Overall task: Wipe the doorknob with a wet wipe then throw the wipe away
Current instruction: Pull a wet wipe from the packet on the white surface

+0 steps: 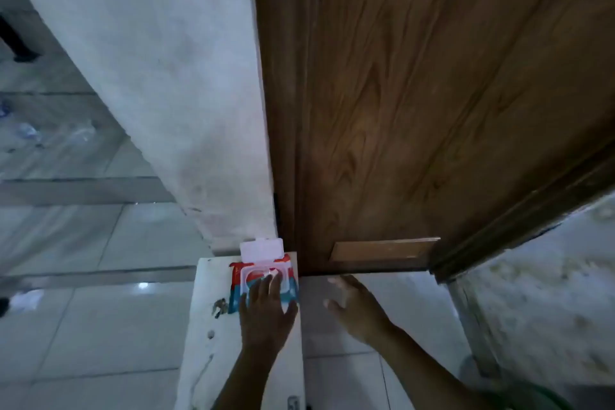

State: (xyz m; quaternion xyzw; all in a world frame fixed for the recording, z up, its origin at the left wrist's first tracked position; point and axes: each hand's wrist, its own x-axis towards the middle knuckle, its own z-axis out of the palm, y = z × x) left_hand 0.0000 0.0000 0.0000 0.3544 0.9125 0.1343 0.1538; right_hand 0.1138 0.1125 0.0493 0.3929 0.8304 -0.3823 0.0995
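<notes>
My left hand (pixel 266 306) flat on wipe pack (pixel 263 286), lid up | right hand (pixel 356 306) open, at 3 o'clock | risk: several wipes drag out together.

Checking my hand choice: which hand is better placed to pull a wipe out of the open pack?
Left. The left hand already rests on the wipe pack, fingers at its open lid. The right hand hovers empty beside it, over the floor.

Home doorway, wooden door (pixel 416 93), tiled floor (pixel 100 326), plastered wall (pixel 173 76)
</notes>
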